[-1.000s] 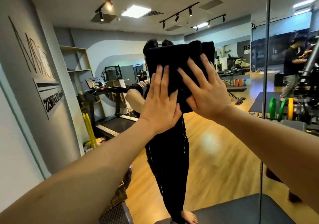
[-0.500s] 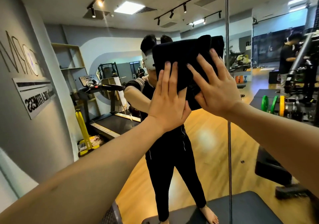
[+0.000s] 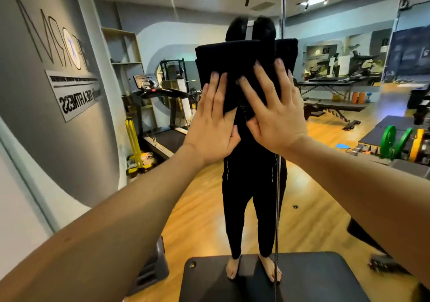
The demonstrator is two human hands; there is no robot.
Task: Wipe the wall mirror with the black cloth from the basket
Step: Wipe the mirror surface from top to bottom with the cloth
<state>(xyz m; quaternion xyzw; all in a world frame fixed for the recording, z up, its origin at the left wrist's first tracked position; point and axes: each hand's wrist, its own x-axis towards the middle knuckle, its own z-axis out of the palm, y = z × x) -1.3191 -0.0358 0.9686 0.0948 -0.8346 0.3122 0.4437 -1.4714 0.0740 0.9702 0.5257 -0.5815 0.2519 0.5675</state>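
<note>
The wall mirror (image 3: 325, 185) fills the view ahead and reflects a gym room and a person in black clothes. A folded black cloth (image 3: 237, 57) lies flat against the glass at head height. My left hand (image 3: 211, 124) presses its lower left part with straight fingers. My right hand (image 3: 274, 113) presses its lower right part, fingers spread. A vertical seam (image 3: 282, 10) between mirror panels runs just behind the cloth's right side. The basket is not in view.
A grey wall (image 3: 46, 92) with lettering stands at the left. Reflected in the glass are a treadmill (image 3: 160, 115), benches (image 3: 335, 108) and green and yellow weight plates (image 3: 400, 138). A dark mat (image 3: 209, 278) lies on the wooden floor below.
Both hands have slid the cloth rightward along the glass, reaching the panel seam. The seam has shifted left in the view, and the view has turned to the right.
</note>
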